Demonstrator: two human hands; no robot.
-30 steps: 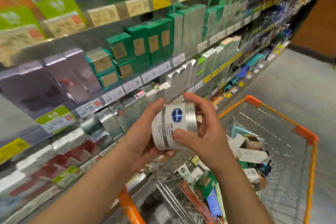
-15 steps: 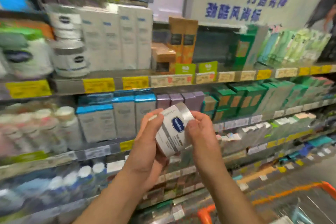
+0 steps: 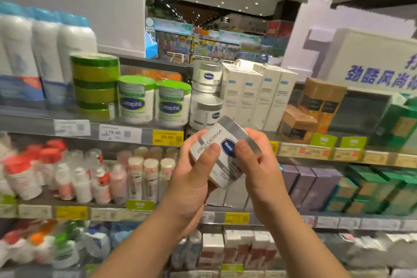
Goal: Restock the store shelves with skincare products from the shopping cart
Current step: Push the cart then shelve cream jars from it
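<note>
Between my two hands, tilted before the top shelf [image 3: 203,130], sits the round white jar [image 3: 216,153] with its brushed silver lid. View has swung up since half a second ago; two matching jars [image 3: 206,95] now show stacked just behind. Left hand [image 3: 191,178] cups its base, right hand [image 3: 255,165] pinches the lid, both wrapped round it.

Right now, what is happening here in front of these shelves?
A person is restocking skincare. Both hands hold one white jar with a silver lid, tilted, in front of the shelves: the left hand grips its body from the left, and the right hand pinches the lid side. The jar is not yet placed. Two matching jars stand stacked on the upper shelf just behind it, between the green-lidded Cetaphil tubs and the tall white boxes.
</note>
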